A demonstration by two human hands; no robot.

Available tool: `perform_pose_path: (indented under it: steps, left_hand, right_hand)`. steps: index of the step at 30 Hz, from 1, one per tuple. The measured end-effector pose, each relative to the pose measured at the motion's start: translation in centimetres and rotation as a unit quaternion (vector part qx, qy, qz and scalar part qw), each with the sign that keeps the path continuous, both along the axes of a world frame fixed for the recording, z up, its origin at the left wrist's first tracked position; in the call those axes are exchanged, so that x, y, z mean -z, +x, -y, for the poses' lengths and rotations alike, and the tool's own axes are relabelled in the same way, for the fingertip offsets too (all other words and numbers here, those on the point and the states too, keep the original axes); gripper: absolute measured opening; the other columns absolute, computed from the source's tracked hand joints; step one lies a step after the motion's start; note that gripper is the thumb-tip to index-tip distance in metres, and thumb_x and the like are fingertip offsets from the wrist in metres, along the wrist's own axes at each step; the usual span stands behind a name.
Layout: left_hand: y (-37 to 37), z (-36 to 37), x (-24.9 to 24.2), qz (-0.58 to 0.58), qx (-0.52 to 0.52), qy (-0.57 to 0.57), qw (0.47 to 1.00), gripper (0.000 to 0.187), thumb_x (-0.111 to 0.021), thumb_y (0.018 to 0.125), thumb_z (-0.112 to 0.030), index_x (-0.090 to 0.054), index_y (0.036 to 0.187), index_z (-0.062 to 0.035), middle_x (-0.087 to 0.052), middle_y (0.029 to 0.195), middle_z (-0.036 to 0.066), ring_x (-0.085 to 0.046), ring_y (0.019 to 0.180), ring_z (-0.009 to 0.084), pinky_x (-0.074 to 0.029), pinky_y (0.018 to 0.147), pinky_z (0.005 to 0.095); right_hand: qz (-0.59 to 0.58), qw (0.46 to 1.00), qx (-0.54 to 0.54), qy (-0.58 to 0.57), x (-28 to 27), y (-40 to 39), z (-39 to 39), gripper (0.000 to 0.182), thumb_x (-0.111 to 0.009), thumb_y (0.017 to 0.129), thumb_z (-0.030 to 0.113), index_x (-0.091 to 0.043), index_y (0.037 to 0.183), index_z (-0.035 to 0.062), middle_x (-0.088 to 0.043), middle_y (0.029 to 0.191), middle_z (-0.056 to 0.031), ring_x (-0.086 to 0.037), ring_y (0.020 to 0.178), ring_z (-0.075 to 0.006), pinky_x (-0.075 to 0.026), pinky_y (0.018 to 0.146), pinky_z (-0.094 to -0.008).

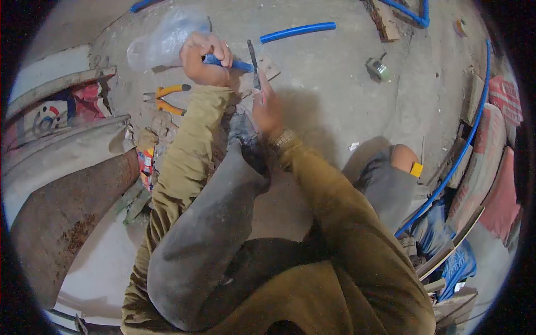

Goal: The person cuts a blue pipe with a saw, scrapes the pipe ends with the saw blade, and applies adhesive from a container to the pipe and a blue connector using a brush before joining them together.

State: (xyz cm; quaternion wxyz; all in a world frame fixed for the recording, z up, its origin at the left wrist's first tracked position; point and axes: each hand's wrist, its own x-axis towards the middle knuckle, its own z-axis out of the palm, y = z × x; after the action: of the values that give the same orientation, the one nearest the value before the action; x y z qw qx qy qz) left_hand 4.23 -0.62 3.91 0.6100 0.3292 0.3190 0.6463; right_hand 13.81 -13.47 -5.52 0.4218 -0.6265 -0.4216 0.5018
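Upper centre, the person's left hand (pixel 205 60) grips a short blue tube (pixel 240 65), its long axis running left to right. The right hand (pixel 268 114), closed round a dark-bladed tool (pixel 253 56), sets the blade crosswise by the tube's right end; I can't tell if they touch. Orange-handled pliers (pixel 177 89) lie lower left, clear of both.

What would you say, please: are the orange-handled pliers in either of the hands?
No, the pliers lie on the floor, while the left hand grips a blue pipe and the right hand a dark-bladed tool.
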Motion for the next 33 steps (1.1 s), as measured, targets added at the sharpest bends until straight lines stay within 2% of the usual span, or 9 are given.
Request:
perform_pose_path:
  steps: [8, 11, 14, 16, 19, 23, 26, 29, 33]
  left_hand:
    - [-3.0, -0.7, 1.1, 0.045, 0.277, 0.012, 0.960, 0.024, -0.049, 0.086, -0.028, -0.041, 0.069, -0.0120, -0.044, 0.057, 0.004, -0.041, 0.046, 0.0166, -0.038, 0.046, 0.0308]
    - [-1.8, -1.1, 0.4, 0.130, 0.043, -0.037, 0.990, 0.024, -0.052, 0.085, -0.026, -0.043, 0.069, -0.0114, -0.044, 0.059, 0.004, -0.043, 0.050, 0.0159, -0.038, 0.048, 0.0293]
    - [0.2, -1.0, 3.4, 0.005, -0.135, -0.033, 0.990, 0.020, -0.056, 0.087, -0.024, -0.047, 0.075, -0.0123, -0.044, 0.062, 0.002, -0.042, 0.052, 0.0139, -0.040, 0.051, 0.0300]
    - [1.7, 0.8, 8.3, -0.320, -0.073, -0.068, 0.942, 0.012, -0.058, 0.089, -0.020, -0.051, 0.085, -0.0111, -0.041, 0.063, 0.000, -0.041, 0.051, 0.0142, -0.041, 0.051, 0.0317]
    - [2.6, 1.4, 5.9, 0.054, -0.092, -0.268, 0.958, 0.014, -0.060, 0.092, -0.023, -0.054, 0.095, -0.0099, -0.039, 0.063, -0.001, -0.043, 0.054, 0.0156, -0.042, 0.055, 0.0314]
    - [2.9, 1.9, 0.2, 0.188, -0.107, -0.298, 0.930, 0.012, -0.059, 0.095, -0.022, -0.055, 0.096, -0.0103, -0.043, 0.065, -0.001, -0.046, 0.061, 0.0147, -0.044, 0.067, 0.0335]
    - [2.0, 4.7, 1.8, 0.284, 0.106, -0.282, 0.911, 0.019, -0.057, 0.097, -0.028, -0.056, 0.102, -0.0099, -0.047, 0.065, -0.001, -0.048, 0.061, 0.0183, -0.044, 0.062, 0.0365]
    - [4.9, 7.1, -1.8, -0.306, 0.195, -0.271, 0.891, 0.024, -0.058, 0.096, -0.032, -0.056, 0.102, -0.0088, -0.056, 0.072, 0.001, -0.052, 0.060, 0.0194, -0.046, 0.061, 0.0376]
    - [6.7, 10.3, 0.4, -0.588, 0.136, 0.000, 0.797, 0.032, -0.063, 0.092, -0.038, -0.056, 0.102, -0.0087, -0.059, 0.074, 0.002, -0.053, 0.057, 0.0162, -0.045, 0.054, 0.0327]
  right_hand:
    - [0.096, 0.993, -0.015, -0.063, -1.7, 4.5, -1.0, 0.043, -0.058, 0.090, 0.016, -0.050, 0.129, 0.0012, -0.059, 0.123, -0.0256, -0.059, 0.110, -0.0424, -0.049, 0.089, -0.0463]
    - [0.026, 0.984, 0.000, -0.176, -5.4, 6.1, -3.1, 0.032, -0.060, 0.089, 0.019, -0.055, 0.115, 0.0006, -0.063, 0.113, -0.0246, -0.061, 0.106, -0.0416, -0.051, 0.083, -0.0462]
    - [0.095, 0.993, -0.075, 0.000, -4.9, 7.0, -3.3, 0.030, -0.062, 0.089, 0.024, -0.055, 0.105, -0.0002, -0.065, 0.101, -0.0230, -0.064, 0.094, -0.0399, -0.052, 0.078, -0.0460]
    - [0.176, 0.964, -0.156, 0.122, -4.7, 8.7, -3.4, 0.035, -0.064, 0.088, 0.028, -0.055, 0.105, -0.0003, -0.064, 0.097, -0.0228, -0.064, 0.091, -0.0394, -0.051, 0.076, -0.0456]
    - [0.131, 0.977, -0.156, 0.057, -5.7, 11.6, -3.3, 0.038, -0.066, 0.086, 0.031, -0.055, 0.106, 0.0006, -0.063, 0.096, -0.0224, -0.063, 0.089, -0.0389, -0.051, 0.075, -0.0461]
    - [0.174, 0.975, -0.113, 0.086, -10.2, 10.3, -4.1, 0.045, -0.068, 0.085, 0.037, -0.056, 0.110, 0.0014, -0.061, 0.103, -0.0229, -0.061, 0.093, -0.0390, -0.050, 0.078, -0.0458]
    - [0.207, 0.949, -0.132, 0.197, -11.5, 8.9, -4.8, 0.046, -0.071, 0.084, 0.038, -0.059, 0.109, 0.0014, -0.062, 0.098, -0.0213, -0.062, 0.090, -0.0393, -0.049, 0.077, -0.0445]
    - [0.202, 0.953, -0.085, 0.211, -10.1, 10.3, -5.3, 0.040, -0.070, 0.085, 0.035, -0.061, 0.105, 0.0009, -0.064, 0.094, -0.0185, -0.062, 0.086, -0.0321, -0.049, 0.073, -0.0424]
    - [0.038, 0.998, -0.055, 0.006, -12.5, 12.6, -7.2, 0.028, -0.068, 0.088, 0.026, -0.062, 0.100, 0.0004, -0.066, 0.089, -0.0133, -0.058, 0.067, -0.0167, -0.047, 0.058, -0.0351]
